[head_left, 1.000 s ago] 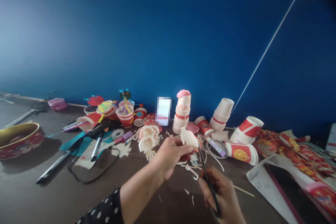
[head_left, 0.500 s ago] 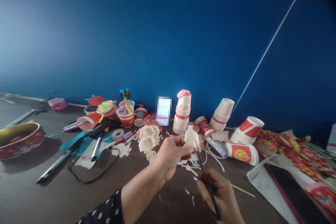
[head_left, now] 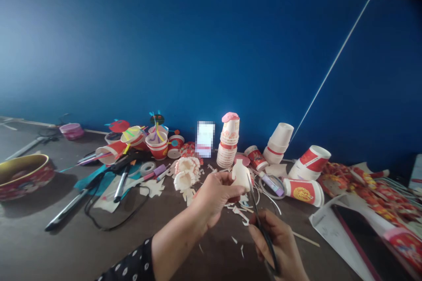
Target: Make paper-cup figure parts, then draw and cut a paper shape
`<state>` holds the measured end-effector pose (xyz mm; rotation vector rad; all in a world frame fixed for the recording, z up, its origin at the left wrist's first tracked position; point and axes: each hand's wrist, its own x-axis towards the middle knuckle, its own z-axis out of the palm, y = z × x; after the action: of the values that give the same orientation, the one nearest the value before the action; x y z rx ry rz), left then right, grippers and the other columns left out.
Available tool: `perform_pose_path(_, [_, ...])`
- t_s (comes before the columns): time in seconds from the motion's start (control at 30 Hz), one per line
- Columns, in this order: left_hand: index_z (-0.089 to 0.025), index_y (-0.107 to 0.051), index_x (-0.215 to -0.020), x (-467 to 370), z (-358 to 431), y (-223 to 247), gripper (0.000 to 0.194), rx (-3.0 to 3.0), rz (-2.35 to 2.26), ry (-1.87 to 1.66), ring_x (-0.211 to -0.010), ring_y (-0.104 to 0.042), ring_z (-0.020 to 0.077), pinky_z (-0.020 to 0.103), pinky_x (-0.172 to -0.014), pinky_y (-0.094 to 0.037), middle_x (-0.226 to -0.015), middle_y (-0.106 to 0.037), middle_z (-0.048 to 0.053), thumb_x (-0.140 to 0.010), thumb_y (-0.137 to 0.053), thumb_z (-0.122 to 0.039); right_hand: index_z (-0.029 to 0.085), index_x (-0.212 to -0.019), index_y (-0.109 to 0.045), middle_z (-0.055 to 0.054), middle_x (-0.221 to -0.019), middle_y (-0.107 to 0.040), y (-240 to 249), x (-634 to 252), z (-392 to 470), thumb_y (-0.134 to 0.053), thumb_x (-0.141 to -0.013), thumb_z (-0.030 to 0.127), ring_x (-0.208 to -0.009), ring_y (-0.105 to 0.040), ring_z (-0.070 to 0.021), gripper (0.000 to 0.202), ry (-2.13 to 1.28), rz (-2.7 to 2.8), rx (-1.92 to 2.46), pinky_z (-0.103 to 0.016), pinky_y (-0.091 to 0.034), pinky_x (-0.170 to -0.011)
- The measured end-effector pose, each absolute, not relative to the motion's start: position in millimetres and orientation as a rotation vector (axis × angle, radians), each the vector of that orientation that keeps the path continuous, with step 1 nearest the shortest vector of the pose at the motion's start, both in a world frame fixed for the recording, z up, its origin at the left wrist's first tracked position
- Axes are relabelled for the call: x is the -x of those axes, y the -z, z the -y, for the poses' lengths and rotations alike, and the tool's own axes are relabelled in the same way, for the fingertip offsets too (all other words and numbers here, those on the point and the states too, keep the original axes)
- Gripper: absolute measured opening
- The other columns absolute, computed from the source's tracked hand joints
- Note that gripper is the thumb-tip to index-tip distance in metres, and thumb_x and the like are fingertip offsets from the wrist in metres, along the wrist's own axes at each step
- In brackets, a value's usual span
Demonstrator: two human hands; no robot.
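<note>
Between the thumb and fingers of my left hand (head_left: 217, 195) is a cream-white paper cutout (head_left: 241, 176) with a narrow neck at its top. My right hand (head_left: 275, 239) is closed round dark scissors (head_left: 260, 224). Their blades point up and away from me and meet the right edge of the cutout. Small white paper scraps (head_left: 241, 215) lie on the table below the hands. Behind the cutout rises a stack of paper cups (head_left: 228, 147) with a pink piece on top.
White and red paper cups (head_left: 303, 191) stand and lie at the right, near a phone (head_left: 372, 241) on white paper. At the left are a tape roll (head_left: 148, 168), decorated cups (head_left: 157, 145) and a red round tin (head_left: 26, 180). A blue partition (head_left: 198, 52) closes off the back.
The scissors have shifted slightly along the cutout's right edge, and my right hand has turned a little. My left hand keeps its hold, with the cutout slightly tilted.
</note>
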<state>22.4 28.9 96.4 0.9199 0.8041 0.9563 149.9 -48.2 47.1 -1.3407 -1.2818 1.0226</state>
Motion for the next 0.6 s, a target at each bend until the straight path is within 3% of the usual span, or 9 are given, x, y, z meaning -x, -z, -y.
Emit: perform_pose_path(0.6, [-0.012, -0.058, -0.069, -17.0, -33.4, -98.6, 0.021, -0.977, -0.751, -0.952, -0.047, -0.045, 0.005, 0.02, -0.048, -0.031, -0.058, -0.057, 0.0, -0.051, -0.069, -0.012, 0.019, -0.062, -0.05, 0.009, -0.044, -0.033, -48.4, -149.2, 50.1, -0.059, -0.067, 0.049, -0.033, -0.026, -0.0043, 0.032, -0.97, 1.273, 1.329, -0.016, -0.021, -0.03])
